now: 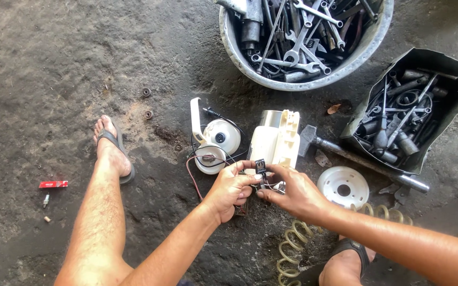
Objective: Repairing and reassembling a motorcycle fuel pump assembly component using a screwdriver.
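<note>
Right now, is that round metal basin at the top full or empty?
Full. The metal basin is heaped with wrenches and other hand tools up to its rim, hiding its bottom.

The small black connector [260, 166] is a short rectangular plug, standing upright. It is pinched between the fingertips of the left hand [231, 189] and the right hand [292, 193]. Thin red and black wires [191, 177] run from it down to the concrete floor [54, 79], where they loop

Arms: bare, no sleeves, watch or rings were seen.
Legs: bare below the knee.
Footwear: dark flip-flops [113, 144] were worn.
</note>
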